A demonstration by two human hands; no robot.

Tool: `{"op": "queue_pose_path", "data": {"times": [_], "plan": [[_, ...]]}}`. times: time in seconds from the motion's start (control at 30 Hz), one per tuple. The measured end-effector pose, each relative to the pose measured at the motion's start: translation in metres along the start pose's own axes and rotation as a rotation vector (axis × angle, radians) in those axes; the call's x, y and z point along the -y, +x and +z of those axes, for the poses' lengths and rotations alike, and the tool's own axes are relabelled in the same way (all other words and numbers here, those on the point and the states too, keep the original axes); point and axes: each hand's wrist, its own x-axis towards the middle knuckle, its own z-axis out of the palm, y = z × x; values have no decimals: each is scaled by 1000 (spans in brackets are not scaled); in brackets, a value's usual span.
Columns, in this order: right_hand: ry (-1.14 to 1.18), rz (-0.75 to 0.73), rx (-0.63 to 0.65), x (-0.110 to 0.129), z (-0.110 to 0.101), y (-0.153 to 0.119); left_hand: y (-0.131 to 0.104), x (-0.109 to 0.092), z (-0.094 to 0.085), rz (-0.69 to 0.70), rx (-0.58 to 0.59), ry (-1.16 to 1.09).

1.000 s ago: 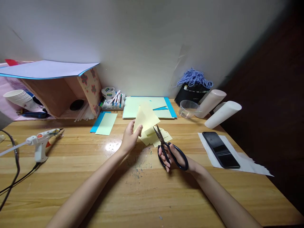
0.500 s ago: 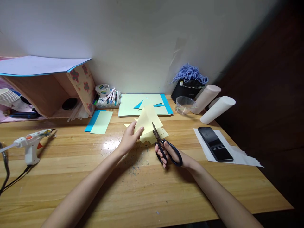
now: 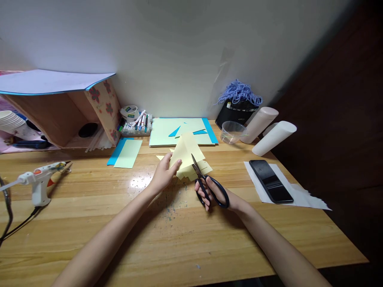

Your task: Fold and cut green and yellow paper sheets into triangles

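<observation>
A sheet of pale yellow paper [image 3: 188, 149] is pinched in my left hand [image 3: 166, 171], thumb on top near its lower left edge. My right hand [image 3: 206, 194] grips black-handled scissors [image 3: 220, 191], fingers through the loops. The dark blades point up and away, touching or overlapping the right part of the paper; I cannot tell whether they bite into it. Beneath the held sheet lie several yellow paper scraps [image 3: 205, 166] on the wooden table. Behind it is a stack of pale green and blue sheets [image 3: 161, 135] with small blue cut pieces [image 3: 174, 131] on top.
At left are a glue gun [image 3: 40, 183], an open decorated box [image 3: 72, 115] and a marker case [image 3: 134, 127]. A clear plastic cup [image 3: 233, 133], white tubes [image 3: 273, 138] and a black pouch [image 3: 236, 115] with blue yarn stand back right. A phone [image 3: 271, 181] lies on white paper at right.
Almost nothing differs. Both hands, the yellow paper and the scissors hold nearly the same place, with only a very slight shift.
</observation>
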Motion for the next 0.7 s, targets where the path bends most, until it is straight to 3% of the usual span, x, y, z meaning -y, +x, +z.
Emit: {"op": "queue_pose_path", "data": {"times": [0.7], "plan": [[-44,23,-9,5,3,-2,1,2,0,-18,10,-34]]}}
